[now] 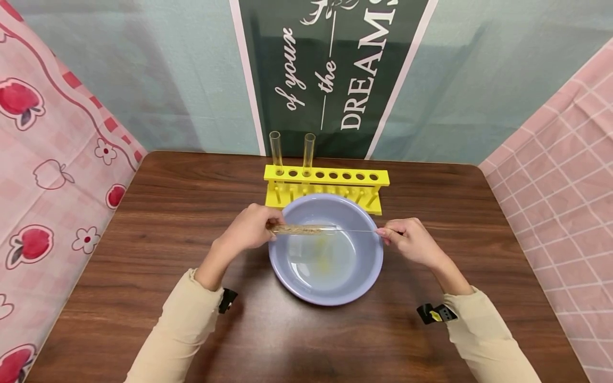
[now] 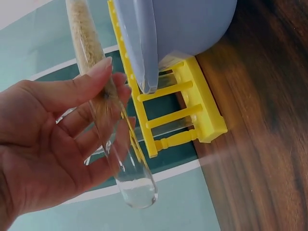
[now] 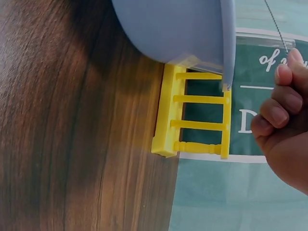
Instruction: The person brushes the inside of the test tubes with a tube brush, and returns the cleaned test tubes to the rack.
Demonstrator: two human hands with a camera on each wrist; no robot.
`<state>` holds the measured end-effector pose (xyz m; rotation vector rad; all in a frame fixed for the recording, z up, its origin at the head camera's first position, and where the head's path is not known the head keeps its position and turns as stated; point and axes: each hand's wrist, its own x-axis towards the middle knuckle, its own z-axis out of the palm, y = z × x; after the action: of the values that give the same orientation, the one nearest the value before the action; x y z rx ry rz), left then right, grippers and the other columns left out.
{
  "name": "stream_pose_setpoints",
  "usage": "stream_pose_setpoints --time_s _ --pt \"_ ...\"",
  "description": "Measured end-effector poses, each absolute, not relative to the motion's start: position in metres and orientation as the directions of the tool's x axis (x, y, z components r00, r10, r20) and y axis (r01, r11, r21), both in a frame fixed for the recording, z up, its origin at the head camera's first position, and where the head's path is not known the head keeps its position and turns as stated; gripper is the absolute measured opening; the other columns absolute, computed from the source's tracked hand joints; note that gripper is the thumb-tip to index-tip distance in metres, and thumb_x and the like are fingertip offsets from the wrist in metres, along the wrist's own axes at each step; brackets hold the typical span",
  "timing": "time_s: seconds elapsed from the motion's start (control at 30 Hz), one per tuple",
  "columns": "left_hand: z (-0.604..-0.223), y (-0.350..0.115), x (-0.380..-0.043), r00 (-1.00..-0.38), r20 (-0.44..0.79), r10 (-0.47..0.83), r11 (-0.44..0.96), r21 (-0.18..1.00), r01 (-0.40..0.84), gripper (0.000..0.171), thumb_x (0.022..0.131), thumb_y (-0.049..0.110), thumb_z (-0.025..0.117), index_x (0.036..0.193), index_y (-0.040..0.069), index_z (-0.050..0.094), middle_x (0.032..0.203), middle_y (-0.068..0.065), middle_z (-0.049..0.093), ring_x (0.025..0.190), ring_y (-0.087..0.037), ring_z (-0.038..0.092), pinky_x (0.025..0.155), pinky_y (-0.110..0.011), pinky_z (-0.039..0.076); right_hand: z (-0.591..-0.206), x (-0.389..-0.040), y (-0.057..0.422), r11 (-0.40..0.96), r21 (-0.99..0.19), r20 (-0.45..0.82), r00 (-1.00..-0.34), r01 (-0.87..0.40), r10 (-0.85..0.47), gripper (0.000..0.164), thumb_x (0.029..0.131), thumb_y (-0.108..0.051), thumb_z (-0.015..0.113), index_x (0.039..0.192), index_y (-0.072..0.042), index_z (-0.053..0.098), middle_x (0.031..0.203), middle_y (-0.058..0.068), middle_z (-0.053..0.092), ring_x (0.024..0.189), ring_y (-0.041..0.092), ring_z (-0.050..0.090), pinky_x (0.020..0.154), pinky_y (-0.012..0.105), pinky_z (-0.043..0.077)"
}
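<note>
Over the purple basin [image 1: 375, 276], my left hand [image 1: 251, 227] grips a glass test tube [image 2: 137, 190] lying roughly level. Inside the tube is the tan bristle head of a test tube brush [image 1: 297, 230], and the tube's rounded end in the left wrist view has no bristles in it. My right hand [image 1: 407, 239] pinches the brush's thin twisted wire handle [image 1: 356, 230] near its end, at the basin's right side. Liquid with a yellowish patch [image 1: 323, 260] lies in the basin, below both hands.
Just behind the basin stands a yellow test tube rack [image 1: 335, 181], partly hidden by the rim. Two test tubes, one at the left end [image 1: 275, 146] and one nearby [image 1: 308, 149], stand upright in it. Dark wooden table [image 1: 158, 229] surrounds the basin; a printed cloth [image 1: 306, 80] hangs behind.
</note>
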<state>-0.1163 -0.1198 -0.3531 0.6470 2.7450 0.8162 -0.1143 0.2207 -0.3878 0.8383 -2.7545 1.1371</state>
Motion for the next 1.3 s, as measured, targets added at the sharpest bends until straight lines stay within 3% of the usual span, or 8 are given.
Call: stream_pose_setpoints --time_s 0.27,0.4,0.7,0.87,1.03,1.3 --pt "-0.353 -0.123 -0.119 -0.872 -0.115 0.475 0.739 0.59 0.325 0.023 0.067 -0.002 0.076 0.087 0.008 0.07 0.076 0.0 0.063 0.071 -0.015 0.054 0.068 -0.031 0.046 -0.394 -0.113 0.224 0.54 -0.57 0.389 -0.782 -0.62 -0.487 0.032 0.076 0.008 0.065 0.06 -0.017 0.054 0.056 -0.005 0.048 0.055 0.005 0.04 0.05 0.017 0.032" --pt "-0.353 -0.124 -0.118 -0.871 -0.11 0.478 0.741 0.583 0.333 0.022 0.068 -0.002 0.076 0.087 0.007 0.069 0.077 0.0 0.064 0.072 -0.014 0.055 0.068 -0.031 0.046 -0.396 -0.113 0.226 0.542 -0.589 0.364 -0.796 -0.6 -0.484 0.033 0.077 0.006 0.065 0.059 -0.018 0.053 0.055 -0.006 0.046 0.053 0.004 0.039 0.048 0.017 0.031" --pt "-0.357 -0.121 -0.115 -0.892 0.001 0.452 0.778 0.488 0.395 0.022 0.069 -0.003 0.072 0.087 0.008 0.069 0.08 -0.002 0.066 0.074 -0.018 0.059 0.07 -0.035 0.048 -0.376 -0.109 0.227 0.55 -0.787 0.034 -0.91 -0.28 -0.414 0.034 0.088 -0.001 0.056 0.054 -0.003 0.051 0.048 0.006 0.04 0.047 0.005 0.03 0.042 0.026 0.027" --pt "-0.36 -0.121 -0.114 -0.898 0.044 0.437 0.792 0.453 0.408 0.024 0.068 -0.008 0.066 0.085 0.009 0.069 0.082 -0.003 0.067 0.076 -0.02 0.061 0.068 -0.037 0.048 -0.372 -0.111 0.23 0.538 -0.836 -0.13 -0.914 -0.107 -0.384 0.036 0.09 -0.008 0.055 0.056 0.002 0.051 0.049 0.003 0.037 0.046 0.007 0.028 0.042 0.027 0.025" --pt "-0.362 -0.121 -0.113 -0.902 0.077 0.425 0.799 0.436 0.414 0.026 0.067 -0.012 0.061 0.081 0.009 0.067 0.079 -0.004 0.066 0.073 -0.02 0.061 0.063 -0.036 0.048 -0.376 -0.116 0.236 0.41 -0.905 -0.282 -0.883 0.115 -0.376 0.041 0.09 -0.013 0.055 0.057 0.009 0.048 0.051 0.001 0.039 0.045 0.008 0.027 0.04 0.027 0.022" --pt "-0.363 -0.122 -0.111 -0.904 0.105 0.414 0.802 0.428 0.417 0.024 0.066 -0.011 0.062 0.077 0.01 0.065 0.076 -0.002 0.064 0.069 -0.019 0.059 0.06 -0.036 0.047 -0.374 -0.12 0.241 0.303 -0.917 -0.377 -0.816 0.26 -0.439 0.039 0.091 -0.008 0.052 0.052 -0.008 0.051 0.048 -0.003 0.038 0.04 0.006 0.025 0.041 0.032 0.011"
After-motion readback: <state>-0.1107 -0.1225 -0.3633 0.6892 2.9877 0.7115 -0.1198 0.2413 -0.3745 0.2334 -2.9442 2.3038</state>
